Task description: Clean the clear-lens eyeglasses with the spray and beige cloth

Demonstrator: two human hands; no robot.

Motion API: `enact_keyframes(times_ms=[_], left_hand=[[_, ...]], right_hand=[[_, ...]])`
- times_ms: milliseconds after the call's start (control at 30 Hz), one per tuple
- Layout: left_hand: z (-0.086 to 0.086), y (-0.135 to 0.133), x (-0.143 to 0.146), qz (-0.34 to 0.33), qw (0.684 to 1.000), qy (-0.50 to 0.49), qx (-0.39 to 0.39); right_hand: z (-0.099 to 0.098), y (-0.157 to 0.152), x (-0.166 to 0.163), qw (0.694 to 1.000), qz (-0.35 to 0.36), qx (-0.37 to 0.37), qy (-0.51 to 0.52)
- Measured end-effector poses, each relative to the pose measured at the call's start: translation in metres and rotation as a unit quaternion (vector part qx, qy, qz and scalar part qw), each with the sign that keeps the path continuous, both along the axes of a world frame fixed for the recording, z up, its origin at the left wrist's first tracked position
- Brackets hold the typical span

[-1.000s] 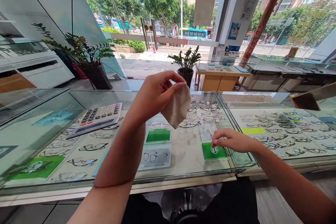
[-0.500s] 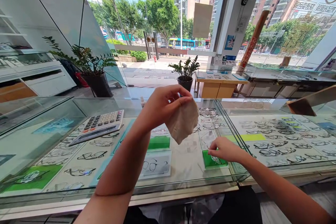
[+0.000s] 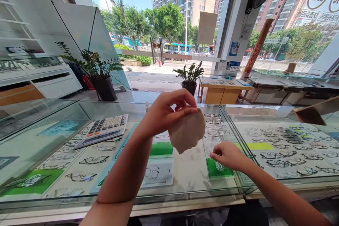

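Raised over the glass counter (image 3: 189,169), my left hand (image 3: 174,107) pinches a thin beige piece (image 3: 188,130) with a wavy, ragged edge by its top corner. Whether it is cloth or paper I cannot tell. The piece hangs down from thumb and fingers. My right hand (image 3: 229,155) is lower and to the right, thumb and fingertips drawn together near the glass top, above a green card (image 3: 219,173) with a white emblem. What those fingertips hold, if anything, is too small to make out. Several eyeglasses (image 3: 94,160) lie in rows under the glass.
A large calculator (image 3: 102,130) rests at the left on the counter, and a small bottle (image 3: 147,106) stands behind my left wrist. A brown slanted board (image 3: 315,111) is at the right. Potted plants (image 3: 189,76) stand beyond the counter, before the window.
The view has tilted up slightly, so the counter sits lower. The beige piece has turned and shows a flatter, broader face. Both hands keep their grip shape and nearly the same place.
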State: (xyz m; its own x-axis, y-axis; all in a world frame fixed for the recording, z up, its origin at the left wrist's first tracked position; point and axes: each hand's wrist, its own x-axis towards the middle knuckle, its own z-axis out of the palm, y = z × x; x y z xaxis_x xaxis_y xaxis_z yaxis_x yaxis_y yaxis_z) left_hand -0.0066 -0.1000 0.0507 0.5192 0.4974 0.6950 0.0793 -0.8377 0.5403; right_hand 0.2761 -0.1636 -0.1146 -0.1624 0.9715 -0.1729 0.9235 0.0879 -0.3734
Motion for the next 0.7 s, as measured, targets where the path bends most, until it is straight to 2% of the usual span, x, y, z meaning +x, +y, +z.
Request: enact_keyframes(times_ms=[67, 133, 167, 233, 267, 333, 433, 700], left_hand=[[0.000, 0.001, -0.001, -0.007, 1.000, 0.009, 0.009], [0.000, 0.002, 0.000, -0.012, 1.000, 0.017, 0.015], [0.000, 0.002, 0.000, -0.013, 1.000, 0.018, 0.018], [-0.001, 0.004, 0.000, -0.016, 1.000, 0.014, 0.022], [-0.001, 0.006, 0.000, -0.018, 1.000, 0.012, 0.022], [-0.002, 0.009, -0.002, -0.024, 1.000, 0.008, 0.019], [-0.003, 0.014, -0.004, -0.029, 1.000, 0.004, 0.012], [-0.005, 0.027, -0.002, -0.064, 0.998, -0.019, -0.004]], right_hand=[[0.027, -0.006, 0.000, 0.998, -0.011, 0.067, -0.006], [0.065, -0.012, -0.003, 0.981, 0.003, 0.172, 0.088], [0.085, -0.013, -0.008, 0.961, 0.035, 0.227, 0.156], [0.122, -0.014, -0.022, 0.900, 0.085, 0.334, 0.267], [0.136, -0.012, -0.031, 0.876, 0.110, 0.366, 0.293], [0.155, -0.006, -0.049, 0.853, 0.153, 0.386, 0.316], [0.162, 0.005, -0.066, 0.839, 0.161, 0.387, 0.347], [0.150, 0.026, -0.065, 0.833, 0.136, 0.348, 0.409]])
